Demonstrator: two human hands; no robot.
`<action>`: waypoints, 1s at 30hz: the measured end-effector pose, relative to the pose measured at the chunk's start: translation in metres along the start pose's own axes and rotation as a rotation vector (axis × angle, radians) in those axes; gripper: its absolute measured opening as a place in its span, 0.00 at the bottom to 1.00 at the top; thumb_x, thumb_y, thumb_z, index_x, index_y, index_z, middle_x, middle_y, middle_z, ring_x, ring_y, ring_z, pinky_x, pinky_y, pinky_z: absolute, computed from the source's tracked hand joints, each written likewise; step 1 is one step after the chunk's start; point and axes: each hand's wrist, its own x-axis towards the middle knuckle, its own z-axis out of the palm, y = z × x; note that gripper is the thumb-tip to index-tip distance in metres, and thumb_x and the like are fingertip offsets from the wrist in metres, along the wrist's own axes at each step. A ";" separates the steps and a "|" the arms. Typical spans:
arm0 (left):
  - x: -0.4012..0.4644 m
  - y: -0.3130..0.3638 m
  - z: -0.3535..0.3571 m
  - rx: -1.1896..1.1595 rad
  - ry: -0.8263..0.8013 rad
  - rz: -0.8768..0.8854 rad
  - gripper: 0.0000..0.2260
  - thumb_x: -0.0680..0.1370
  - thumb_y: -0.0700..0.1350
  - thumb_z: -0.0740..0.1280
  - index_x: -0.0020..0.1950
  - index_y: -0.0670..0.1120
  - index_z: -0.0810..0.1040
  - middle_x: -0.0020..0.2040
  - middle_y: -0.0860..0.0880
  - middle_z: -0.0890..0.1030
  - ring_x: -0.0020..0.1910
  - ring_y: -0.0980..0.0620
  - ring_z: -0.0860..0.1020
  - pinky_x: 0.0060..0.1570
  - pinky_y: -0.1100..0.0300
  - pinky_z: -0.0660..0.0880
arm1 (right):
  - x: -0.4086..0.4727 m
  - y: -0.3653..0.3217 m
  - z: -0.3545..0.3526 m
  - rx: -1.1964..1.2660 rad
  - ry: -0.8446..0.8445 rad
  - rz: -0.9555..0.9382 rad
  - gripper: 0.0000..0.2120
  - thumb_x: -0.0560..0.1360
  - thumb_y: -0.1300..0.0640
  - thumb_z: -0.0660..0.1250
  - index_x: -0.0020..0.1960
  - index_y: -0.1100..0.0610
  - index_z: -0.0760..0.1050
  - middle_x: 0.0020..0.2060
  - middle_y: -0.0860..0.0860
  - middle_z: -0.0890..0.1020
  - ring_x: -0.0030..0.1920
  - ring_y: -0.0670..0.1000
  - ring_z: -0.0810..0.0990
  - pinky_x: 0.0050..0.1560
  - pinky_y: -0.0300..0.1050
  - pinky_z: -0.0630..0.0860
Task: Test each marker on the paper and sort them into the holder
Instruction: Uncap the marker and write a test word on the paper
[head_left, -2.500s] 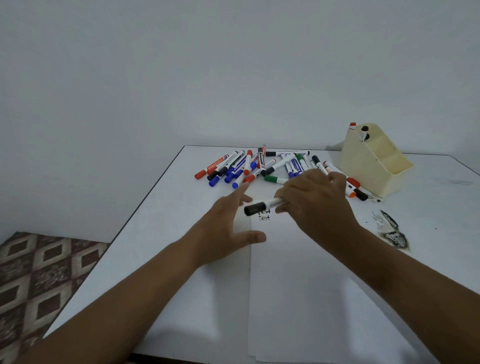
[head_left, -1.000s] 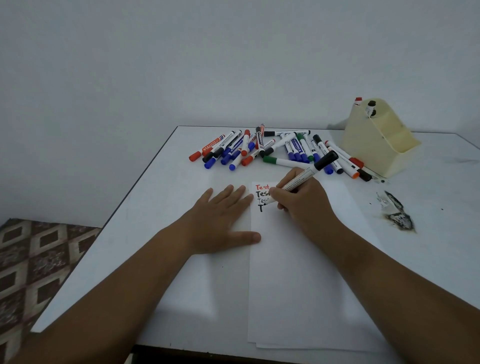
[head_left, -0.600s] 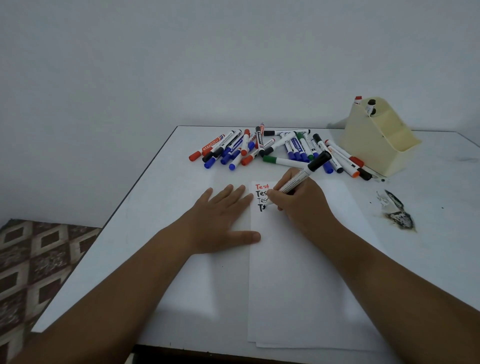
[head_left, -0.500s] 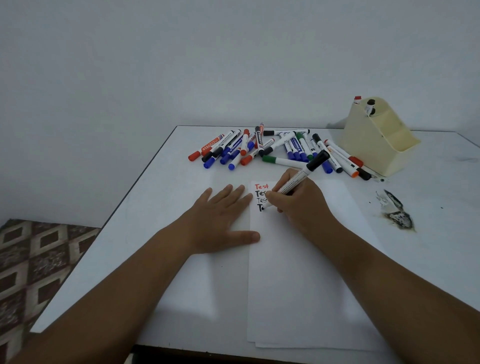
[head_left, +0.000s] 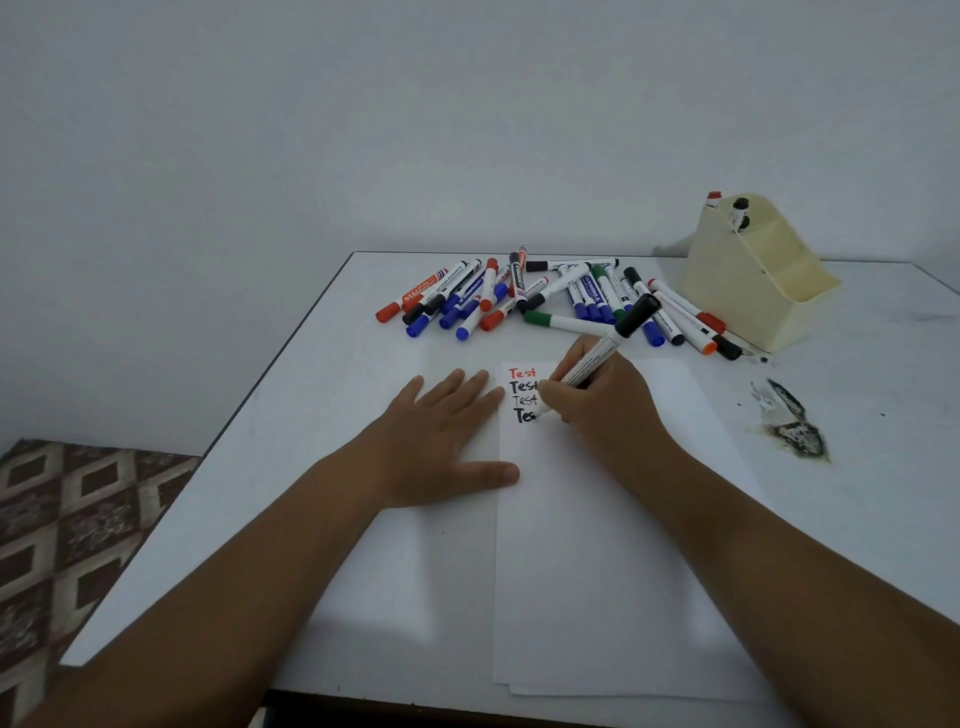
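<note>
Marker (head_left: 597, 358) — pinched in right hand (head_left: 602, 410), tip on paper (head_left: 597, 519); left hand (head_left: 441, 441) flat.

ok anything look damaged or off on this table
Yes: a dark, scorched-looking patch mars the white table right of the paper, below the holder. Small black specks lie near it. Whether it is a burn or peeled surface, I cannot tell.

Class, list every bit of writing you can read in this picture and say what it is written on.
"Test", in red, top line on the paper.
"Test", in black, second line.
"Test", faint, third line.
"Tes", bold black, fourth line, at the marker tip.
Printing on the marker barrels in the pile: too small to read.
</note>
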 end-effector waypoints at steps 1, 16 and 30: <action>0.000 0.000 0.000 0.000 -0.001 -0.001 0.44 0.69 0.79 0.41 0.79 0.59 0.36 0.80 0.57 0.36 0.78 0.56 0.36 0.78 0.46 0.40 | 0.000 -0.001 0.000 0.011 0.005 0.003 0.07 0.74 0.59 0.73 0.41 0.56 0.75 0.35 0.54 0.82 0.36 0.53 0.81 0.38 0.42 0.78; 0.000 -0.001 0.001 -0.011 0.008 -0.002 0.44 0.69 0.80 0.41 0.79 0.59 0.37 0.80 0.58 0.36 0.78 0.58 0.36 0.78 0.47 0.39 | 0.000 -0.001 -0.003 0.115 0.069 0.108 0.09 0.72 0.60 0.72 0.38 0.51 0.73 0.31 0.46 0.79 0.34 0.47 0.79 0.43 0.54 0.82; 0.000 -0.001 0.000 -0.011 -0.006 -0.004 0.45 0.68 0.80 0.41 0.79 0.60 0.37 0.80 0.58 0.36 0.78 0.58 0.36 0.78 0.47 0.40 | 0.002 -0.001 -0.007 0.440 0.074 0.183 0.10 0.75 0.59 0.74 0.52 0.54 0.75 0.37 0.53 0.81 0.33 0.47 0.79 0.40 0.44 0.79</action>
